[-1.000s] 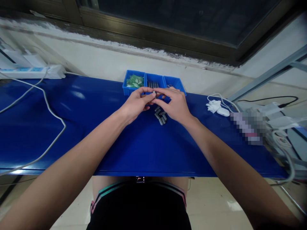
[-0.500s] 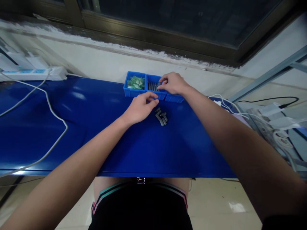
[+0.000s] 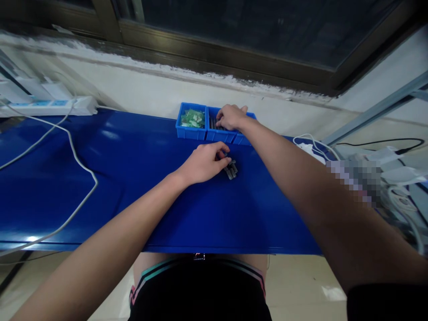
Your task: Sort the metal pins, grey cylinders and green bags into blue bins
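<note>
Well, left hand [image 3: 205, 162]: curled at the loose cylinders [image 3: 231, 173] on the bench [image 3: 200, 214]; couldn't tell whether its grip held one.
Right hand [image 3: 231, 117]: dipped into the middle bin [image 3: 219, 136]; grip hidden, couldn't tell.
Pile: a careless left-finger nudge could have set cylinders rolling.

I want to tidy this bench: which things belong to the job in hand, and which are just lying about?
Job, apparently:
- Small grey pieces, by the left hand
- Middle blue bin, at the right hand
- Left blue bin, holding green pieces
- Right blue bin, partly hidden

Lying about, apparently:
- White power strip
- White cable, at left
</note>
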`<state>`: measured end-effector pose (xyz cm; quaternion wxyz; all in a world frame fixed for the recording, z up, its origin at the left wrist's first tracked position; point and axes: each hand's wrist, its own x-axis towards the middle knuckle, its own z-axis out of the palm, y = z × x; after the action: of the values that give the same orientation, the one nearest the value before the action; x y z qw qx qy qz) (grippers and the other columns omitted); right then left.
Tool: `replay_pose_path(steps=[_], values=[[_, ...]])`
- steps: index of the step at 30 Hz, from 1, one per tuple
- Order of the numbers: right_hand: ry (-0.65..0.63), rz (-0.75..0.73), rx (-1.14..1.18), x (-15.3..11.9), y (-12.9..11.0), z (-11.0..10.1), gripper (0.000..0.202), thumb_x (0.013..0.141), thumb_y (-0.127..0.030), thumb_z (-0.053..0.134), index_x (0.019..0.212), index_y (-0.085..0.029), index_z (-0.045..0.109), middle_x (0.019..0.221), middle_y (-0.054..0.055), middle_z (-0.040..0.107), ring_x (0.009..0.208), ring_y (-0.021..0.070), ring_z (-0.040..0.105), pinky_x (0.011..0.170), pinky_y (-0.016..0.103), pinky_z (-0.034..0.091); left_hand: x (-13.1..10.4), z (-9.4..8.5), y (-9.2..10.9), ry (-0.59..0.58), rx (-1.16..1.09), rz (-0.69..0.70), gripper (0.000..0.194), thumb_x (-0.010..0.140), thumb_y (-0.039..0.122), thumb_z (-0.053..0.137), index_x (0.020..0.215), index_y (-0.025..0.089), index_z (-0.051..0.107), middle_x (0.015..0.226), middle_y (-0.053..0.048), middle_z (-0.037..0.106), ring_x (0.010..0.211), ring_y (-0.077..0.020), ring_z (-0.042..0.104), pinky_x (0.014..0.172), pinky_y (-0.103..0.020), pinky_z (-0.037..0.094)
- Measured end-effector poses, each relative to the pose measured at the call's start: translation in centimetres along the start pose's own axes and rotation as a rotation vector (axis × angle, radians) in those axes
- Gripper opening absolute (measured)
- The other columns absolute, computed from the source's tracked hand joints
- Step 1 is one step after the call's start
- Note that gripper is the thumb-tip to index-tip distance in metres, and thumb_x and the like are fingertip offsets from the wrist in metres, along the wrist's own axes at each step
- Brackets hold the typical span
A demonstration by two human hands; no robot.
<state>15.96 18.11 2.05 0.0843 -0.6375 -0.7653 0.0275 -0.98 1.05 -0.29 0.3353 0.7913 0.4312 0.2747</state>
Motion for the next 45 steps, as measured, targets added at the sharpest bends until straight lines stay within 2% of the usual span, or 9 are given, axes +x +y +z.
replay_pose_path(steps=[6,10,14,18,21,25,39,42,45], values=[[-0.040,-0.013,-0.019,-0.1,-0.4,0.0,0.017,0.092,-0.014,0.081,0.109,-0.016,0.083,0.115,0.016,0.079,0.136,0.0452,0.062,0.118,0.073,0.030,0.0,0.0,0.2,-0.016,0.006,0.000,0.025,0.100,0.034,0.069,0.121,0.023,0.076,0.112,-0.007,0.083,0.100,-0.0261,0.077,0.086,-0.040,0.056],[-0.066,-0.033,-0.036,-0.4,-1.0,-0.5,0.030,0.095,-0.010,0.071,0.121,-0.018,0.083,0.117,0.015,0.081,0.137,0.0428,0.061,0.120,0.072,0.029,-0.1,0.0,0.1,-0.025,-0.008,0.007,0.026,0.099,0.034,0.069,0.121,0.022,0.076,0.112,-0.007,0.083,0.095,-0.0249,0.076,0.085,-0.040,0.056],[-0.064,-0.048,-0.053,-0.9,-1.2,-0.9,0.039,0.097,-0.013,0.068,0.132,-0.022,0.081,0.126,0.015,0.081,0.141,0.0405,0.057,0.118,0.065,0.033,-0.1,0.0,-0.1,-0.037,-0.014,0.003,0.027,0.100,0.035,0.069,0.122,0.022,0.076,0.112,-0.007,0.082,0.093,-0.0239,0.076,0.083,-0.039,0.056],[-0.051,-0.057,-0.082,-1.3,-1.0,-1.2,0.032,0.097,-0.015,0.068,0.124,-0.021,0.085,0.119,0.016,0.082,0.142,0.0402,0.055,0.116,0.061,0.033,-0.1,0.1,-0.1,-0.052,0.018,0.003,0.028,0.100,0.032,0.070,0.126,0.022,0.075,0.115,-0.006,0.082,0.098,-0.0240,0.076,0.085,-0.039,0.056],[-0.054,-0.049,-0.100,-1.2,-0.7,-1.1,0.022,0.097,-0.023,0.075,0.115,-0.020,0.088,0.115,0.018,0.081,0.142,0.0431,0.053,0.114,0.062,0.032,-0.1,0.1,-0.2,-0.063,0.035,-0.006,0.029,0.101,0.032,0.070,0.128,0.021,0.075,0.117,-0.006,0.081,0.099,-0.0239,0.076,0.086,-0.039,0.056],[-0.055,-0.049,-0.102,-0.6,-0.8,-0.8,0.018,0.098,-0.028,0.076,0.109,-0.022,0.089,0.112,0.017,0.081,0.139,0.0422,0.055,0.114,0.061,0.031,-0.2,0.1,-0.3,-0.062,0.049,-0.002,0.030,0.101,0.032,0.070,0.128,0.021,0.075,0.118,-0.007,0.081,0.098,-0.0236,0.076,0.085,-0.039,0.056],[-0.014,-0.007,-0.075,0.5,-1.7,-0.6,0.020,0.098,-0.022,0.071,0.107,-0.021,0.089,0.116,0.017,0.083,0.129,0.0383,0.064,0.113,0.058,0.032,-0.3,0.2,-0.4,-0.069,0.092,0.030,0.028,0.102,0.031,0.068,0.129,0.022,0.073,0.120,-0.006,0.080,0.099,-0.0252,0.076,0.085,-0.042,0.058],[0.002,-0.003,-0.069,-0.1,-2.0,-1.3,0.020,0.099,-0.024,0.071,0.109,-0.021,0.088,0.119,0.017,0.083,0.131,0.0389,0.064,0.113,0.058,0.031,-0.5,0.1,-0.2,-0.076,0.158,0.049,0.031,0.103,0.033,0.068,0.132,0.021,0.072,0.125,-0.008,0.076,0.106,-0.0287,0.076,0.091,-0.046,0.060],[0.087,-0.008,-0.025,-1.5,-1.7,-2.3,0.027,0.105,-0.028,0.063,0.118,-0.022,0.086,0.124,0.015,0.083,0.132,0.0381,0.064,0.112,0.057,0.032,-0.8,0.2,0.0,-0.089,0.260,0.092,0.036,0.104,0.035,0.069,0.138,0.022,0.072,0.138,-0.011,0.070,0.119,-0.0330,0.074,0.102,-0.052,0.061]])
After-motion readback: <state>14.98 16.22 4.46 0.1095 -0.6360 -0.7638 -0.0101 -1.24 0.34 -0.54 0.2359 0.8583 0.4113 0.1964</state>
